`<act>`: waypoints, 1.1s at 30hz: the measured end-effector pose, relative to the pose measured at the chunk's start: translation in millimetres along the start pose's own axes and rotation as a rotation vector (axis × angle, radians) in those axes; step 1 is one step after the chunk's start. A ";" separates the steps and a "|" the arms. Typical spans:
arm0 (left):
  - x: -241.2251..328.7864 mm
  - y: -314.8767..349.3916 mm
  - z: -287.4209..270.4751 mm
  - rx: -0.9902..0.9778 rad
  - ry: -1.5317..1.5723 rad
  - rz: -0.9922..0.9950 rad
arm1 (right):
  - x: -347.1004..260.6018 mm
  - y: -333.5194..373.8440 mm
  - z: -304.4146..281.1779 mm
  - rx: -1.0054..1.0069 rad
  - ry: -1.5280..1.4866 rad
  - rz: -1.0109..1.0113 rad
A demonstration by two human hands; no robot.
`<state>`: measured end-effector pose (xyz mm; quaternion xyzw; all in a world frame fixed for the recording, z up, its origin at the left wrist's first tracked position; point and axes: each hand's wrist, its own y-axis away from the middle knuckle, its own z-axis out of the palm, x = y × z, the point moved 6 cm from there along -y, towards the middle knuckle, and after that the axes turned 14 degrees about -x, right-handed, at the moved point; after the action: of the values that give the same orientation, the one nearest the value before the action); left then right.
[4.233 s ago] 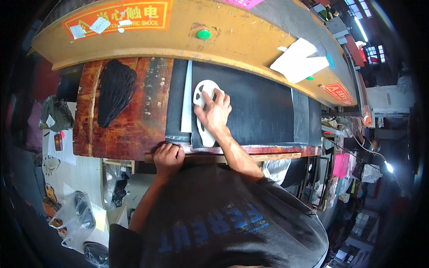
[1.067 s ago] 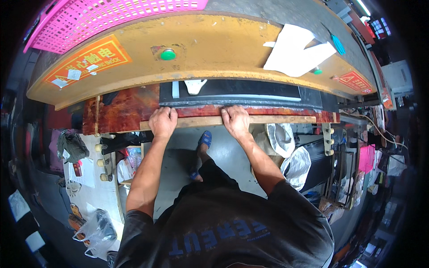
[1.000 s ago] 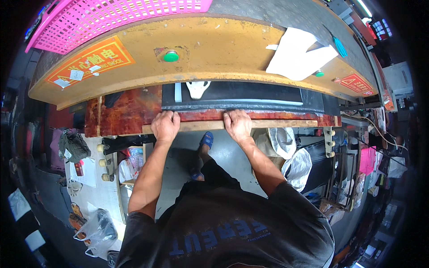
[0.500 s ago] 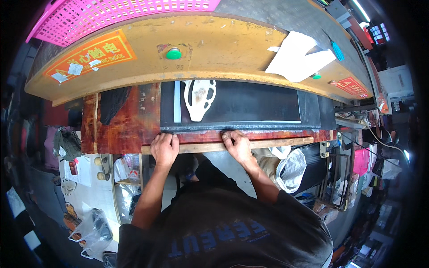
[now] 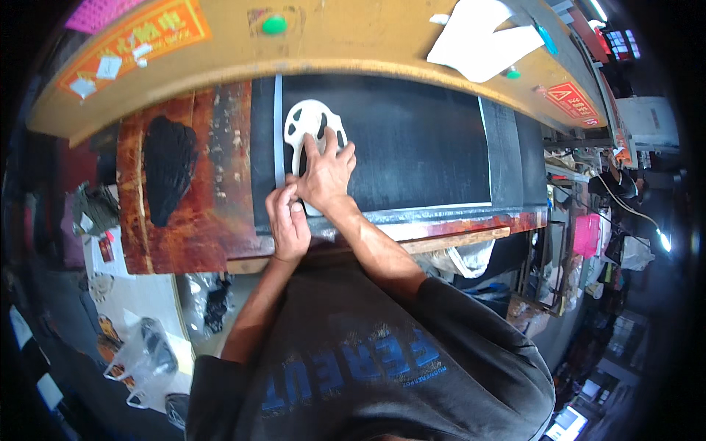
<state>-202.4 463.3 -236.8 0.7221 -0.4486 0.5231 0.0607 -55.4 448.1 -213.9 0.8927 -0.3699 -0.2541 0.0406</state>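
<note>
A white sole-shaped piece with cutouts (image 5: 293,118) lies on a black sheet (image 5: 419,147) on the workbench. My right hand (image 5: 327,175) rests flat over its middle, fingers spread across the cutouts. My left hand (image 5: 287,224) is at the piece's lower left edge, close to the right thumb. Its fingers are loosely bent, with the thumb a little apart, and nothing shows between them. A pale strip (image 5: 279,132) runs along the left of the sheet, beside the piece. The hands cover the piece's lower part.
A yellow machine beam (image 5: 353,44) with a green button (image 5: 274,25) spans the far side of the bench. White paper (image 5: 478,44) hangs on it. A black bundle (image 5: 169,165) lies on the reddish-brown board (image 5: 220,154) at left. A wooden strip (image 5: 456,241) edges the near side.
Both hands have left the bench's front edge and reached the white piece. The piece has turned and sits further from the beam in view. More of the black sheet shows.
</note>
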 end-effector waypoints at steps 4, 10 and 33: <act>0.8 31.5 -0.8 -0.166 0.020 -0.063 | 26.4 28.9 -25.1 -0.013 -0.278 -0.069; 9.4 50.6 -9.0 -0.089 0.129 -0.071 | 102.1 44.6 -54.5 -0.213 -1.446 -0.192; -4.1 -36.9 -7.8 -0.215 0.094 -0.016 | 143.4 4.7 -85.6 0.202 -0.219 0.003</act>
<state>-181.8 491.8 -222.6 0.6896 -0.4930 0.5049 0.1628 68.6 337.2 -199.2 0.8586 -0.3973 -0.3114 -0.0894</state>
